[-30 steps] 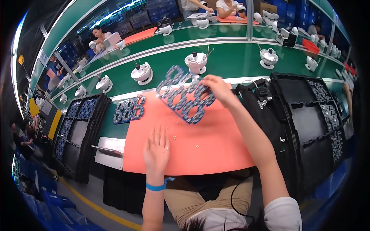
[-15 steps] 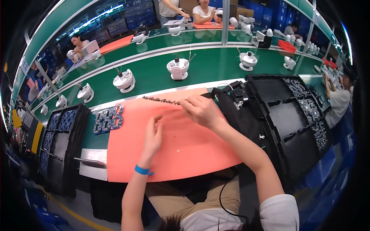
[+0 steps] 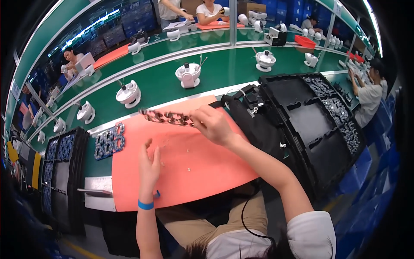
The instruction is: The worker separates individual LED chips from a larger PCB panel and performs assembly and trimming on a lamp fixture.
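Observation:
My right hand point(image 3: 213, 125) pinches the right end of a circuit board panel point(image 3: 168, 118) with ring-shaped cutouts, holding it up over the pink mat point(image 3: 215, 172). The panel is tilted, and its far left end is smeared by motion. My left hand point(image 3: 149, 166), with a blue band on its wrist, is raised over the mat's left part, fingers apart and empty. Beyond it, a second circuit board panel point(image 3: 110, 141) with blue edges lies across the mat's left edge. A tiny pale piece point(image 3: 189, 169) rests on the mat.
A metal plate with an upright blade point(image 3: 98, 191) sits left of the mat. Black trays of parts stand at left point(image 3: 64, 166) and right point(image 3: 297, 116). A black bag point(image 3: 243, 123) lies by the right tray. White devices point(image 3: 187, 75) line the green conveyor; several people work nearby.
The held panel has tipped, so its ring cutouts now show instead of its thin edge. My left hand has drawn back from it and its fingers have spread. The whole view has shifted.

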Action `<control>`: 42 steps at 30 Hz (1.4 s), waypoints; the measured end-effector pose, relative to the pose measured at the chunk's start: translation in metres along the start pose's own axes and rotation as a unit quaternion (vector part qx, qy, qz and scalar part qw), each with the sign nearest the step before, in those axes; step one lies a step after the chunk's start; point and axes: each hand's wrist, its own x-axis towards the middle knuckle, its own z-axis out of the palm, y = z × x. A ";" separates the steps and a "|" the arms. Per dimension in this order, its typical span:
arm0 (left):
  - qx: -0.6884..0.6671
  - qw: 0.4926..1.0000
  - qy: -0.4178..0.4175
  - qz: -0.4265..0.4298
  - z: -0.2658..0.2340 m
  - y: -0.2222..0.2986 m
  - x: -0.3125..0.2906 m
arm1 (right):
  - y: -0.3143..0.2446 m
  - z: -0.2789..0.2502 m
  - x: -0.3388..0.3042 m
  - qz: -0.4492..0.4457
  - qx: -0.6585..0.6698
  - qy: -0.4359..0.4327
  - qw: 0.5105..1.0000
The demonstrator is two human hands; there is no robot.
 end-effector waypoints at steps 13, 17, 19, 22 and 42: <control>-0.456 0.887 0.056 -0.049 -0.014 -0.012 -0.017 | -0.045 0.051 -0.008 0.419 0.452 -0.080 0.783; -0.479 0.875 0.060 -0.035 -0.012 -0.014 -0.013 | -0.040 0.066 -0.009 0.446 0.433 -0.080 0.779; -0.461 0.885 0.046 -0.055 -0.020 -0.017 -0.005 | -0.033 0.075 -0.005 0.445 0.424 -0.062 0.786; -0.407 0.907 0.021 -0.101 -0.043 -0.005 -0.004 | -0.021 0.071 0.000 0.478 0.456 0.008 0.751; 0.214 0.933 0.287 0.037 -0.051 -0.059 -0.127 | -0.171 0.241 0.125 0.114 0.360 -0.123 0.918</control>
